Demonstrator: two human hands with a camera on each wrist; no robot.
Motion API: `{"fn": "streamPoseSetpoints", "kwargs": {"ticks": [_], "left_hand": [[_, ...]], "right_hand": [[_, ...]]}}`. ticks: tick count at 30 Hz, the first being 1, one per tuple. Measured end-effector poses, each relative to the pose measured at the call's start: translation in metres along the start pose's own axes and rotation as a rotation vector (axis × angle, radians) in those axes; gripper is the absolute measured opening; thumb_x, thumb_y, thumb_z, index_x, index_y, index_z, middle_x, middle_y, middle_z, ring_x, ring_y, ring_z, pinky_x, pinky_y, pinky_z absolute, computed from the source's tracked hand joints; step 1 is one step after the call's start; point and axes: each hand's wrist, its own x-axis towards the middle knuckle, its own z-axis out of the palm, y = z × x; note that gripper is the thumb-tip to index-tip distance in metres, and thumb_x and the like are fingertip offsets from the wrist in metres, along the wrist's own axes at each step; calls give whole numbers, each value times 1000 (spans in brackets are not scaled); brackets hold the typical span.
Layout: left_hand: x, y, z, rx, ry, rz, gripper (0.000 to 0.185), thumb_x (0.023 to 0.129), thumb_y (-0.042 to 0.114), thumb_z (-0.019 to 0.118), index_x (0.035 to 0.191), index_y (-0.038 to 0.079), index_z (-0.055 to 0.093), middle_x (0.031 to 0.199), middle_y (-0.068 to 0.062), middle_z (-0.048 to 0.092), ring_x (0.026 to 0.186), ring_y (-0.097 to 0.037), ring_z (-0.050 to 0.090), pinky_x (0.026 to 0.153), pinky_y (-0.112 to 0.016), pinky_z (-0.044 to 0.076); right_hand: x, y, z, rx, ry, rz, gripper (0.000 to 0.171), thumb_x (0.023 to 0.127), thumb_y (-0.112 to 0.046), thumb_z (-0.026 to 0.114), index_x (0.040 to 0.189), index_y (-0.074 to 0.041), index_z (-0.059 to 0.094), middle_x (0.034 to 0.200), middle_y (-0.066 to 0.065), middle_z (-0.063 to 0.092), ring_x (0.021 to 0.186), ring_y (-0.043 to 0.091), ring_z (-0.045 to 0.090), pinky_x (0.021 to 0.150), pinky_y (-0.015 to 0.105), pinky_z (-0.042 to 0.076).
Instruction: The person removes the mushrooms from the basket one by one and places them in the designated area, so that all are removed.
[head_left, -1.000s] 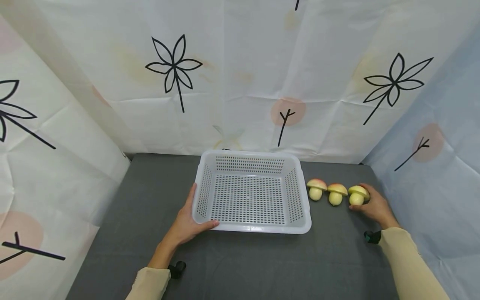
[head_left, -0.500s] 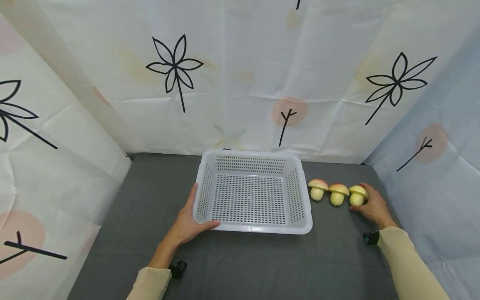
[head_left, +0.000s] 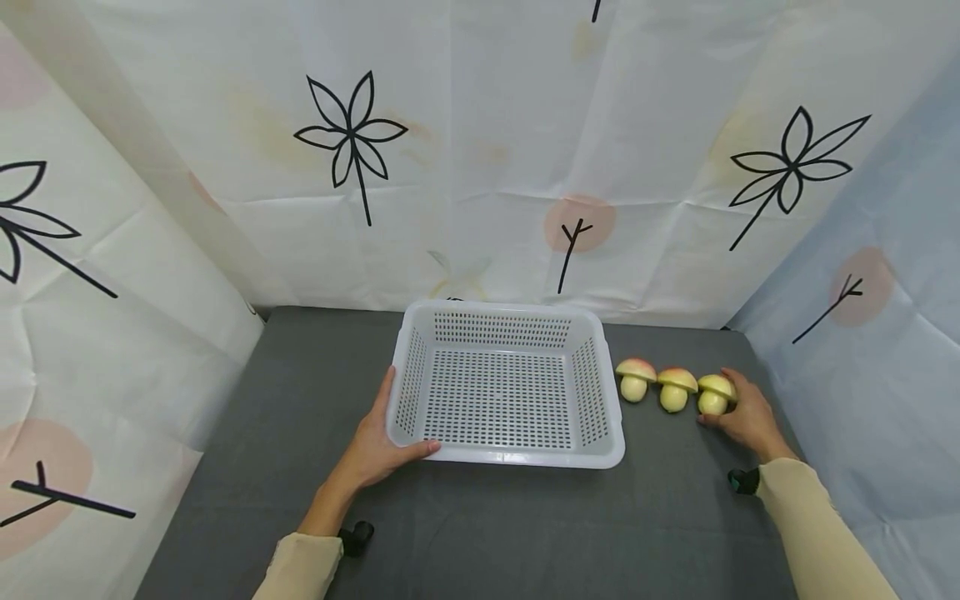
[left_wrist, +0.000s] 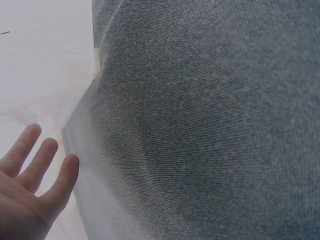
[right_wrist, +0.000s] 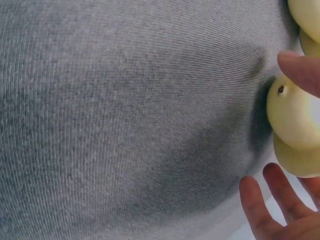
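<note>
A white perforated plastic basket stands on the dark grey table. My left hand rests at its near left corner, the thumb along the front rim and the forefinger along the left side; in the left wrist view the other fingers are straight and spread. To the right, three yellow toy mushrooms with reddish tints lie in a row: a left one, a middle one and a right one. My right hand holds the right mushroom between thumb and forefinger, its lower fingers spread loosely.
Patterned white cloth walls close off the table's back, left and right. Grey cloth covers the tabletop in front of the basket. A small dark device sits at each wrist, beside the beige sleeves.
The right mushroom tips slightly in my right hand, its cap leaning a little more to the right. My left hand and the basket stay as they were.
</note>
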Motion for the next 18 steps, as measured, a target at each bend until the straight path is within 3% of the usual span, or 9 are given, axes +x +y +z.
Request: {"fn": "streamPoseSetpoints", "kwargs": {"ticks": [6, 11, 18], "left_hand": [[-1, 0, -1, 23, 1, 9, 138, 68, 42, 96, 163, 36, -4, 157, -14, 40, 111, -32, 63, 94, -53, 44], [-1, 1, -1, 63, 15, 32, 138, 68, 46, 94, 164, 28, -2, 160, -11, 36, 117, -33, 60, 98, -56, 43], [-3, 7, -5, 296, 77, 44, 134, 68, 60, 88, 165, 27, 1, 162, -14, 26, 137, -38, 36, 96, -68, 36]], "right_hand": [[-3, -11, -5, -1, 50, -13, 101, 80, -11, 85, 153, 14, 19, 139, 47, 29, 121, 64, 32, 93, 72, 28], [-4, -37, -10, -16, 97, -37, 100, 82, -12, 83, 156, 9, 19, 142, 49, 24, 126, 69, 24, 94, 77, 24], [-3, -82, -12, -24, 117, -148, 91, 88, -16, 80, 157, 4, 24, 148, 45, 23, 132, 69, 18, 94, 81, 18]]}}
